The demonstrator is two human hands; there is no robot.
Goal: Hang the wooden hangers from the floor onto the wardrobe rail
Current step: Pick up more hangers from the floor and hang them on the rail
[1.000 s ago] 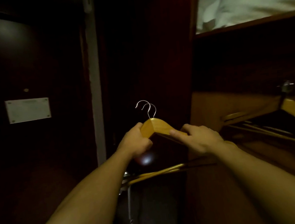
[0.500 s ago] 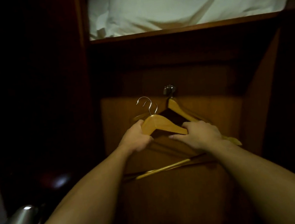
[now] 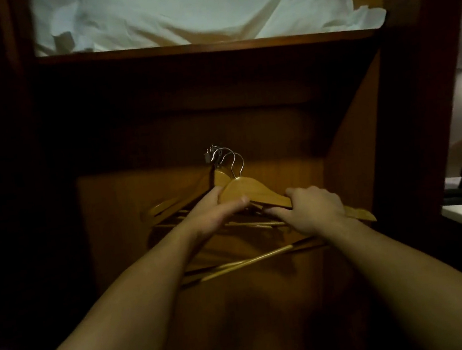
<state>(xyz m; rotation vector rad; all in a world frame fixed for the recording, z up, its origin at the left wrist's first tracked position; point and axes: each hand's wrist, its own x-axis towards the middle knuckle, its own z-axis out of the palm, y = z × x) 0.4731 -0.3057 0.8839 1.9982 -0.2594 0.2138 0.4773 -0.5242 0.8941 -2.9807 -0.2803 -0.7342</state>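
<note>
- A dim wooden wardrobe [image 3: 353, 159], white bedding [image 3: 188, 5] bundled on the shelf [image 3: 208, 45] above.
- The wooden hangers [image 3: 252, 194], two by their wire hooks [image 3: 233, 160], are raised chest-high inside it, just short of the metal rail fitting [image 3: 210, 156].
- The left hand [image 3: 213, 210] clasps the near shoulder, and the right hand [image 3: 314, 208] pinches the far arm.
- Another hanger [image 3: 220, 177] already hangs there.
- Best lift both hooks clear above the rail, keep them aligned, then lower squarely so neither snags its neighbour.

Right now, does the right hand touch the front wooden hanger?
Touching. The head view shows the right hand with fingers curled over the right arm of the front wooden hanger.
</note>
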